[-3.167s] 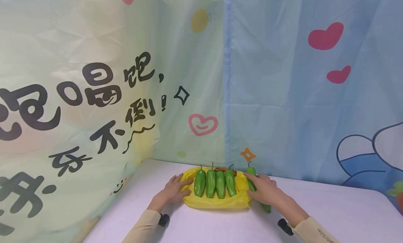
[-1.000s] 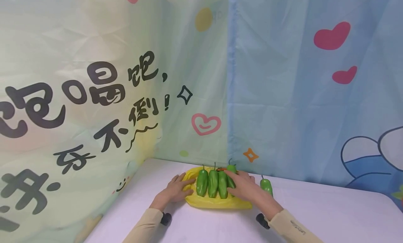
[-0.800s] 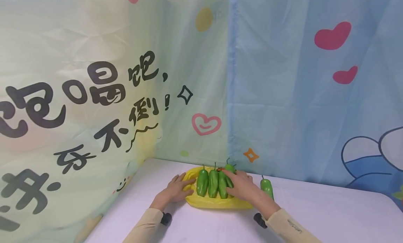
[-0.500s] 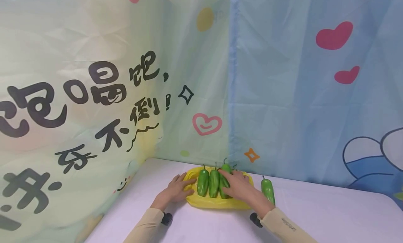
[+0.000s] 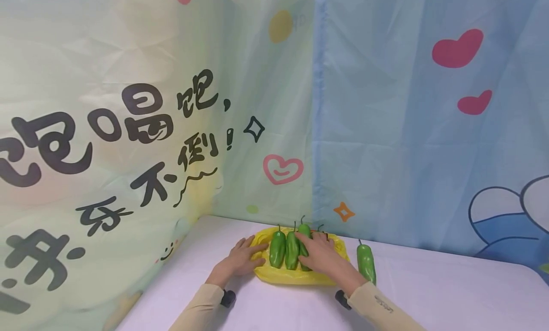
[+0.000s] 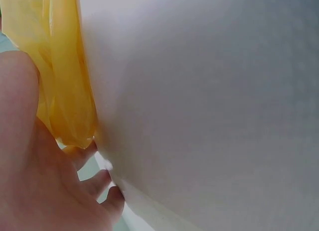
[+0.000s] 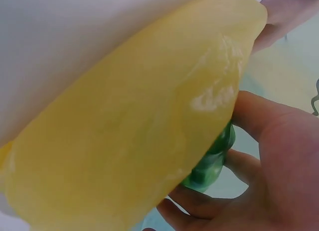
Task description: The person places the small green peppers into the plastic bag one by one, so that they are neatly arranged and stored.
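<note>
Green peppers lie side by side in a spread, open yellow plastic bag [image 5: 296, 276]; the leftmost pepper [image 5: 277, 250] and its neighbour [image 5: 292, 253] show most fully. Over the bag's right half, my right hand [image 5: 322, 255] grips another green pepper [image 5: 304, 227] by its sides, the stem pointing away from me. That hand hides much of the peppers under it. In the right wrist view, fingers and thumb stand around green skin behind the bag's side. At the bag's left edge my left hand [image 5: 241, 258] rests with fingers spread, thumb and forefinger touching the plastic.
One more green pepper [image 5: 366, 263] lies on the white table [image 5: 283, 312], right of the bag. Printed curtains stand behind and to the left. A small dark-and-orange item [image 5: 324, 235] peeks out at the bag's back.
The right hand, first at a pepper right of the bag, has carried it left over the peppers in the bag, still sliding leftward. The left hand has stayed at the bag's edge.
</note>
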Demonstrator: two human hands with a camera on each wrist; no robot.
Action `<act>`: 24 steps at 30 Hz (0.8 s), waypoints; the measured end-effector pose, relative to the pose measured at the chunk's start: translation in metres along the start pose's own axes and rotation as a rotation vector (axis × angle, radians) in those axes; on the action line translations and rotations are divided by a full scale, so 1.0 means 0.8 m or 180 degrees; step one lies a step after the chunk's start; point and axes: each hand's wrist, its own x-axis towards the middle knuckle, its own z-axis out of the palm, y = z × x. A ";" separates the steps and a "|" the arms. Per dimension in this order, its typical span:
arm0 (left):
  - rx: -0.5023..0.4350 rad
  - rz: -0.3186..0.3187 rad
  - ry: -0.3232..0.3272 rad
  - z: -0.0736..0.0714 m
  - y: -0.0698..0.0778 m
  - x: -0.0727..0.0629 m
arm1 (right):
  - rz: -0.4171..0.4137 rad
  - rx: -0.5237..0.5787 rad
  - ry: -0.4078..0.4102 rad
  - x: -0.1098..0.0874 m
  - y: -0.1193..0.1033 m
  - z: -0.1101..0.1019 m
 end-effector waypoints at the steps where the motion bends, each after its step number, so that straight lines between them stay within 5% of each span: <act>1: 0.0007 -0.0002 -0.0003 0.000 0.000 0.000 | -0.0009 0.0000 0.0011 0.001 0.000 0.002; 24: 0.0039 0.0006 -0.0024 0.001 -0.001 0.000 | 0.0159 -0.0058 0.0013 0.015 -0.020 0.013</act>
